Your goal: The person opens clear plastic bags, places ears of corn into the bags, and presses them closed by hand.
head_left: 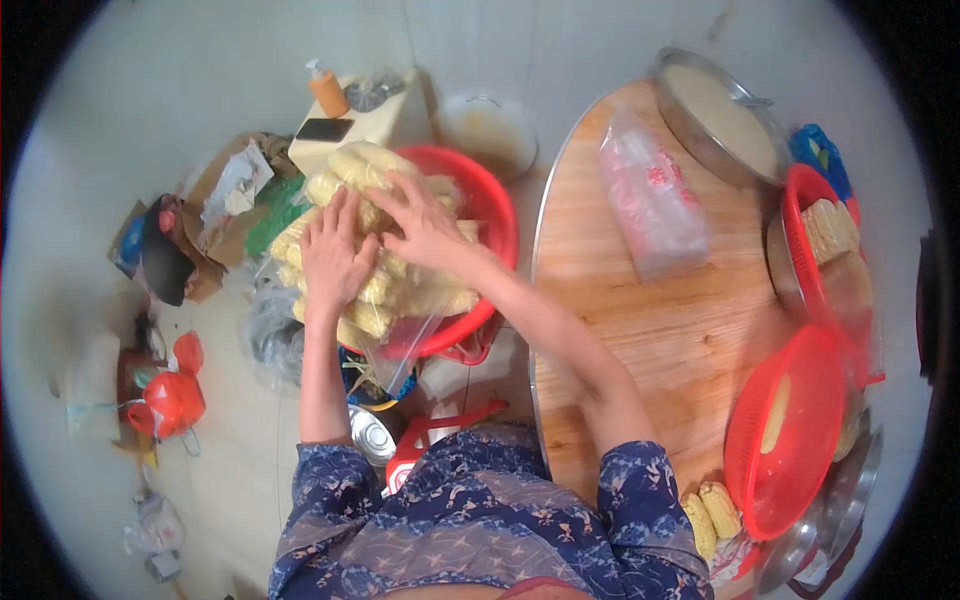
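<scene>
Clear plastic bags of pale yellow corn cobs (358,168) are heaped high in a red basin (503,225), to the left of the table. My left hand (338,258) lies on the near left of the heap with its fingers stretched out. Further right, my right hand (425,225) rests on the upper bags, fingers spread. Both palms face down on the plastic, and neither hand is wrapped around a bag. A loose clear bag edge (400,365) hangs over the front of the basin.
On the wooden table (640,350) lie a pack of plastic bags (655,200) and a metal pan of pale liquid (720,120). Red baskets (745,430) and corn cobs (720,508) line its right side. Left are a phone (325,130), pump bottle (328,95) and red bag (172,402).
</scene>
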Tool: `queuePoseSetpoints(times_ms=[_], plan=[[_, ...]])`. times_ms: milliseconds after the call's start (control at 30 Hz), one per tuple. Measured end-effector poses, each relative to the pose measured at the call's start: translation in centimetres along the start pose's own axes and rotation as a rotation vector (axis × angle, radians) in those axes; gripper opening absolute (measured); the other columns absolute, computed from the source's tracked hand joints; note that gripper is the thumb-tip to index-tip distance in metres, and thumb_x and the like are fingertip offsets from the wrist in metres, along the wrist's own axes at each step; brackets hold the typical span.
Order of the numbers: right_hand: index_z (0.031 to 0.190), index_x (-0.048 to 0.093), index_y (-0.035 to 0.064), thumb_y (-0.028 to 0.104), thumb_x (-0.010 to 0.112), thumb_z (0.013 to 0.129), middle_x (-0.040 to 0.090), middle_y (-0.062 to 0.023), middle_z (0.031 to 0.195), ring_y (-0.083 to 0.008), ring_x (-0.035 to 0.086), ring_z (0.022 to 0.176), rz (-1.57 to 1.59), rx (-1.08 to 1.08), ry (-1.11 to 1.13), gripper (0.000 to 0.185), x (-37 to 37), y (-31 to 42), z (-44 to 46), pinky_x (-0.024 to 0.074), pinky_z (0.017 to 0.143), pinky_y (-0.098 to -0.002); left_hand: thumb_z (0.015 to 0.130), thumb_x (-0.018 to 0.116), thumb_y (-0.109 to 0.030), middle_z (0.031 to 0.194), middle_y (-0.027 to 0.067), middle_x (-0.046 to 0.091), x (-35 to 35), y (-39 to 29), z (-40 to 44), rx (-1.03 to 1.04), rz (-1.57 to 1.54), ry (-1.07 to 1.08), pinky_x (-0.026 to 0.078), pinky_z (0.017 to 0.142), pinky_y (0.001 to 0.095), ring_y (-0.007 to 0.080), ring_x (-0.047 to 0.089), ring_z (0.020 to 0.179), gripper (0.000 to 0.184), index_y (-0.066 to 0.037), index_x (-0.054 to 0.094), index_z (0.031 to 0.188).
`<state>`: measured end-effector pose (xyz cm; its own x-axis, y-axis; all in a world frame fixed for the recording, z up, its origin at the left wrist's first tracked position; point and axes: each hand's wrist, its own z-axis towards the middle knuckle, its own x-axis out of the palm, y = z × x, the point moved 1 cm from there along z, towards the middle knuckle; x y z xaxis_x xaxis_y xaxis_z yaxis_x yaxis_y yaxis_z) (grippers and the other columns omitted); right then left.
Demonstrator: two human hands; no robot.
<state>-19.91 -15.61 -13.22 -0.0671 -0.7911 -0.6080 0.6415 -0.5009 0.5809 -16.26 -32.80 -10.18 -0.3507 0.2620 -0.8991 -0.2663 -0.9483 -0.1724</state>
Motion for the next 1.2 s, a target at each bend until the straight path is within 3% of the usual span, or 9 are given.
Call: queuePoseSetpoints(times_ms=[133,300,467,533,600,767,867,1133,1200], plan=[[0.147,0.049,0.0118,0.015,0.064,0.088,0.034,-0.0196,0.155,-0.0443,0.042,0.136,-0.196,0.036,0.009,0.062,0.6,1.4,-1.8,0.0411,0.112,-0.0507,0.086,0.062,-0.038,0.156,0.0116,0.043,0.6,0.3,-0.3,0.001,0.006,-0.032,0.031,0.116,0.0502,0.0384,0.041,0.141,0.068,-0.012,0.049,0.148],[0.147,0.048,0.0091,0.013,0.061,0.088,0.034,-0.0207,0.154,-0.0453,0.042,0.135,-0.066,0.066,0.057,0.06,0.4,1.4,-2.1,0.0437,0.108,-0.052,0.087,0.065,-0.038,0.158,0.0115,0.041,1.4,1.2,-0.3,0.03,0.037,-0.024,0.031,0.116,0.0517,0.0389,0.04,0.141,0.07,-0.014,0.047,0.149],[0.146,0.048,0.0085,0.016,0.062,0.089,0.037,-0.0208,0.15,-0.0424,0.043,0.135,-0.134,0.074,0.035,0.059,-0.5,1.5,-3.0,0.045,0.106,-0.0513,0.075,0.08,-0.039,0.155,0.0121,0.042,0.3,1.4,1.5,0.013,-0.129,0.038,0.032,0.115,0.052,0.039,0.037,0.143,0.086,-0.015,0.045,0.15],[0.143,0.049,0.0072,0.015,0.064,0.086,0.038,-0.0283,0.147,-0.0473,0.043,0.135,-0.038,0.208,0.017,0.06,-1.4,1.1,-3.3,0.0426,0.109,-0.054,0.071,0.083,-0.038,0.153,0.0122,0.043,0.2,2.4,3.0,0.068,-0.115,0.103,0.033,0.115,0.0519,0.0388,0.037,0.141,0.088,-0.015,0.046,0.148],[0.141,0.05,0.007,0.018,0.063,0.088,0.041,-0.0244,0.145,-0.0438,0.045,0.133,-0.053,0.262,0.014,0.056,-1.3,0.3,-3.6,0.0437,0.107,-0.052,0.068,0.086,-0.038,0.15,0.0123,0.044,0.0,3.2,4.2,0.129,-0.096,0.161,0.034,0.114,0.0519,0.0386,0.037,0.14,0.09,-0.015,0.048,0.147],[0.137,0.054,0.006,0.021,0.062,0.091,0.045,-0.0199,0.138,-0.0393,0.051,0.127,-0.072,0.403,-0.017,0.048,-2.1,-2.0,-4.1,0.0452,0.104,-0.0499,0.068,0.083,-0.025,0.137,0.0111,0.05,1.0,3.3,7.5,0.421,-0.184,0.13,0.04,0.108,0.0533,0.0365,0.043,0.131,0.077,-0.017,0.056,0.139],[0.128,0.057,0.004,0.021,0.062,0.09,0.049,-0.026,0.131,-0.0462,0.051,0.121,-0.061,0.43,-0.043,0.041,-3.1,-1.9,-4.8,0.0479,0.099,-0.0543,0.07,0.079,-0.02,0.134,0.0087,0.052,3.3,2.7,10.2,0.502,-0.049,0.072,0.042,0.105,0.0521,0.0371,0.044,0.129,0.07,-0.017,0.058,0.136],[0.116,0.063,-0.001,0.013,0.061,0.086,0.055,-0.0247,0.124,-0.042,0.055,0.117,-0.408,0.449,0.406,0.034,-3.1,-3.6,-5.9,0.0488,0.094,-0.0538,0.077,0.07,-0.017,0.121,0.0093,0.055,9.2,-0.7,15.6,0.476,0.13,0.224,0.048,0.092,0.0608,0.0357,0.05,0.12,0.046,-0.015,0.062,0.122],[0.115,0.064,-0.0009,0.013,0.06,0.085,0.057,-0.0239,0.122,-0.0413,0.056,0.116,-0.417,0.444,0.353,0.033,-3.2,-4.0,-5.9,0.0488,0.093,-0.0539,0.078,0.069,-0.017,0.12,0.0097,0.055,10.1,-1.2,16.2,0.432,0.14,0.231,0.048,0.089,0.0624,0.0357,0.051,0.118,0.043,-0.015,0.062,0.12]])
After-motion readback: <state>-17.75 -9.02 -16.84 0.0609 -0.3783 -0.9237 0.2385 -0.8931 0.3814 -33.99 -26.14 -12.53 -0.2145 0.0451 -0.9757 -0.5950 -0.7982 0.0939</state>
